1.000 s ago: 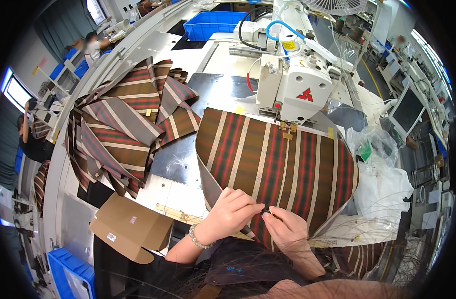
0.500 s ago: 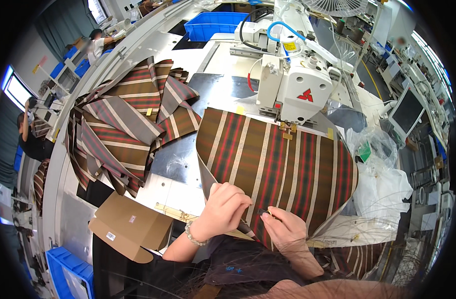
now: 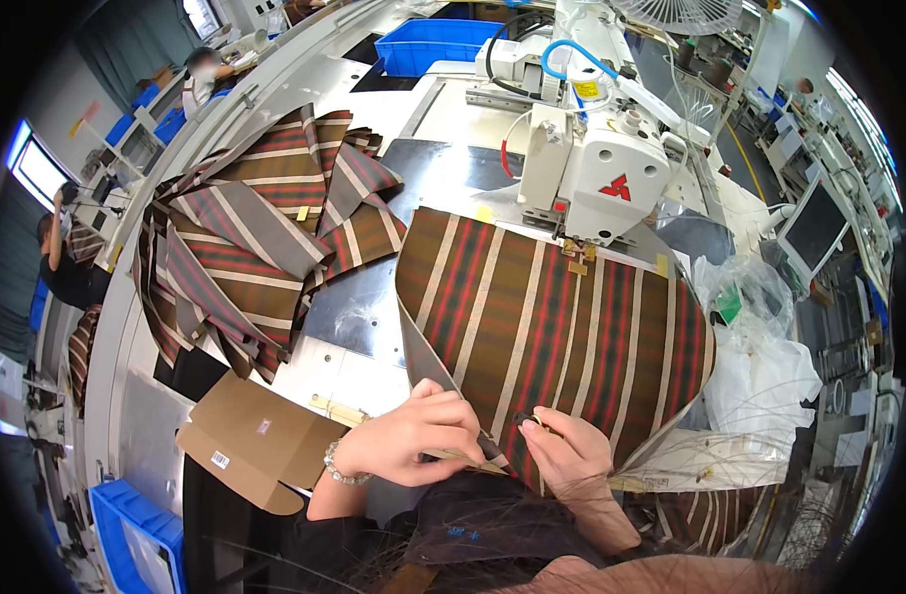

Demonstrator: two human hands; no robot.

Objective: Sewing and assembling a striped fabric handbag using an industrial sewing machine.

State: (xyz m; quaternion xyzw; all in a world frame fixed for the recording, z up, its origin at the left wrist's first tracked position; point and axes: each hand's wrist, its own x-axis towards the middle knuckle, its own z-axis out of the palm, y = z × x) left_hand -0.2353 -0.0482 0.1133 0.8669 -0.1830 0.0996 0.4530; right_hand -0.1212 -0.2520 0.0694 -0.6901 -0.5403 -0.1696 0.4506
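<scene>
A striped brown, red and green fabric piece lies on the table, its top edge under the white sewing machine head with brass fittings. My right hand pinches a small dark object with a yellow part over the fabric's lower middle. My left hand is lower left, fingers curled beside the fabric's folded grey edge, above a yellowish strip along the table edge; what they hold, if anything, is hidden.
A heap of striped pieces is at left. An opened cardboard box and blue crate are lower left. A blue bin stands behind, crumpled plastic and a monitor right. Other people work at far stations.
My left hand has moved down and left, away from the small object in my right hand, which stays in about the same place. The view has shifted slightly.
</scene>
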